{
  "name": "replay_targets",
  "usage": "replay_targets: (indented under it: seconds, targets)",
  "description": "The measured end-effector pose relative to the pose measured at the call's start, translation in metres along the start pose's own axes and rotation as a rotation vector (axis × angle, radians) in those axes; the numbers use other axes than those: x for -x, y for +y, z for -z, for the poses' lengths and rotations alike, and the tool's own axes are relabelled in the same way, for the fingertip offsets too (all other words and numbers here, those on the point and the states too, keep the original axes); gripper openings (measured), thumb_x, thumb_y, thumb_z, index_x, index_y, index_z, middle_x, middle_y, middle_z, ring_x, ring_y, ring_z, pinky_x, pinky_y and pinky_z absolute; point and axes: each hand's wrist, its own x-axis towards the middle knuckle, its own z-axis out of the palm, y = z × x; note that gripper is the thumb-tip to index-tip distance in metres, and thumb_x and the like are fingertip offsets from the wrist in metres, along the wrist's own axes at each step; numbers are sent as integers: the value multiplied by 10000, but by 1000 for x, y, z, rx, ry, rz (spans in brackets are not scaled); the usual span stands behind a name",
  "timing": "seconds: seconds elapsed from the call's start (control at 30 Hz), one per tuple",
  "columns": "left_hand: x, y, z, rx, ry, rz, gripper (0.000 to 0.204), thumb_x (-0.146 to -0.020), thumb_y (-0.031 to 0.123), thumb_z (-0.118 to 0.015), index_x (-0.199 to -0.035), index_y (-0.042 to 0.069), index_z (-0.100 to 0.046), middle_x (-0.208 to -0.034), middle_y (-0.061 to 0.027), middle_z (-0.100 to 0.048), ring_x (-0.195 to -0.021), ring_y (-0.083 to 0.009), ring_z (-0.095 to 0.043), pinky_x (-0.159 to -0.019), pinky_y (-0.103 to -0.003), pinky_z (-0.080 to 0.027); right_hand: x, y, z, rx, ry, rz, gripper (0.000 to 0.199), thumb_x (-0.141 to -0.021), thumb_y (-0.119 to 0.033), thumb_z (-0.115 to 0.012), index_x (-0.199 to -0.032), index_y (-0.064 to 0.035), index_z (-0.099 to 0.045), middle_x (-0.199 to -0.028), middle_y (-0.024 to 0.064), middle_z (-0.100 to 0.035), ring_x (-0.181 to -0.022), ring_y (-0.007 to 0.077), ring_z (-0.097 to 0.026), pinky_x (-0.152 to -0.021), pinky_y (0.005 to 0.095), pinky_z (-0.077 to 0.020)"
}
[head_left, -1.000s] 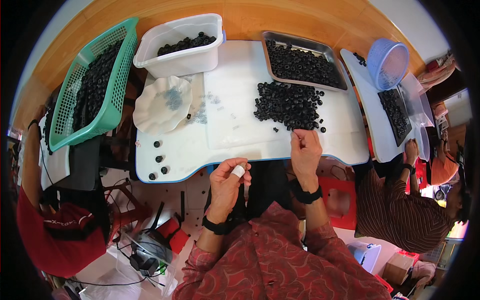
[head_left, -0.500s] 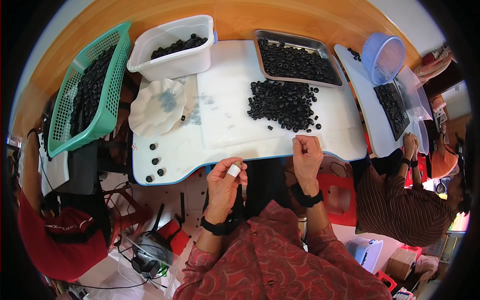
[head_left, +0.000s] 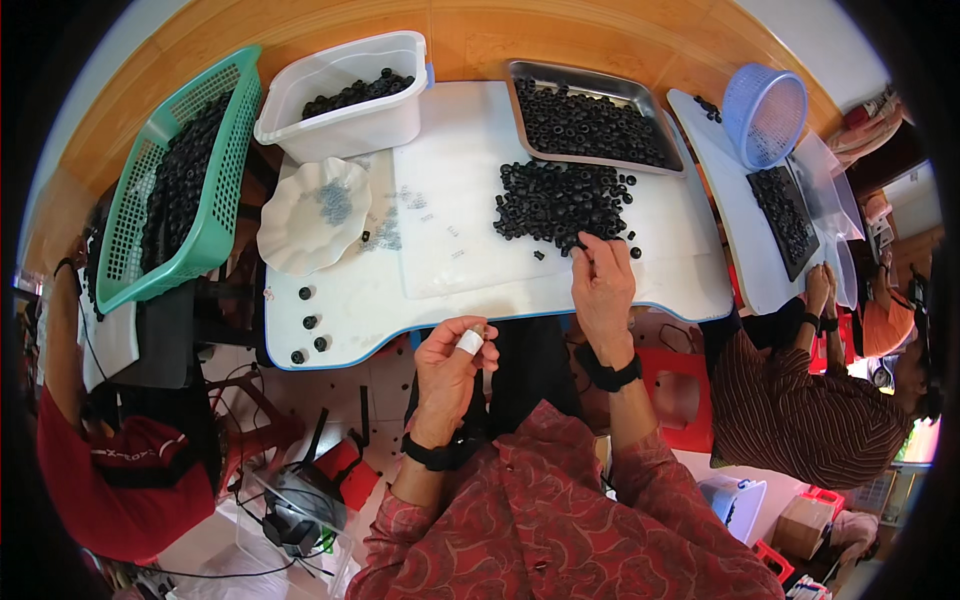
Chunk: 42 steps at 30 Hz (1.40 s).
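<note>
My left hand (head_left: 447,372) is held in front of the table edge, thumb and fingers pinched together. White tape (head_left: 470,341) wraps its thumb; whatever the pinch holds, if anything, is hidden. Over the table, my right hand (head_left: 604,290) reaches to the near edge of a heap of small black ring-shaped parts (head_left: 560,200). Its thumb and index finger close around one black part at the heap's edge, mostly covered by the fingertips. Several loose black parts lie around the heap.
Behind the heap stands a metal tray (head_left: 600,160) of black parts. To the left are a scalloped dish (head_left: 290,235) with tiny clear-grey pieces, a white tub (head_left: 350,130) and a green basket (head_left: 215,215). Co-workers sit on both sides; a blue basket (head_left: 745,130) stands right.
My right hand has moved forward and slightly left, from the table edge to the heap, its fingertips now on a black part. The left hand has hardly moved.
</note>
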Motion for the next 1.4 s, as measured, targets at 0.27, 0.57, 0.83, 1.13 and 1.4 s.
replay_targets:
  seconds: [0.27, 0.57, 0.83, 1.13, 1.4]
  targets:
    - [0, 1, 2, -7, 19, 0, 165, -964, 13, -585, -1114, -33, -639, -978, -145, -695, -727, -140, -663, -608, -252, -554, -14, -4, -16, 244, -102, 9, 240, -830, -154, -742, -1062, -105, -706, -940, 82, -557, -733, 273, -620, -627, 396, -496]
    - [0, 3, -1, -11, 19, 3, 161, -971, 27, -587, -1112, -29, -640, -972, -136, -698, -722, -133, -657, -602, -247, -546, -18, -3, -17, 259, -109, 22, 239, -826, -193, -738, -1047, -110, -700, -983, 93, -549, -746, 298, -641, -629, 423, -511]
    - [1, 4, -2, -5, 26, 8, 154, -972, 32, -589, -1103, -26, -643, -968, -130, -699, -718, -127, -649, -605, -246, -542, -22, -2, -18, 206, -119, 27, 192, -818, -203, -753, -985, -117, -716, -963, 87, -545, -714, 280, -630, -618, 403, -506]
    - [0, 6, -3, 20, 35, 28, 160, -978, 52, -588, -1110, -23, -639, -966, -117, -686, -723, -121, -637, -614, -245, -529, -3, -26, 3, -720, -297, -354, 175, -916, -64, -673, -1076, 6, -650, -953, 60, -686, -709, 100, -619, -610, 230, -478]
    - [4, 15, -10, 135, -4, 23, 176, -982, 58, -588, -1132, -26, -627, -982, -122, -675, -724, -116, -620, -625, -248, -512, 27, -54, 18, -1245, -550, -619, 217, -946, -25, -613, -1153, 39, -623, -1006, 133, -702, -733, 116, -639, -616, 221, -487]
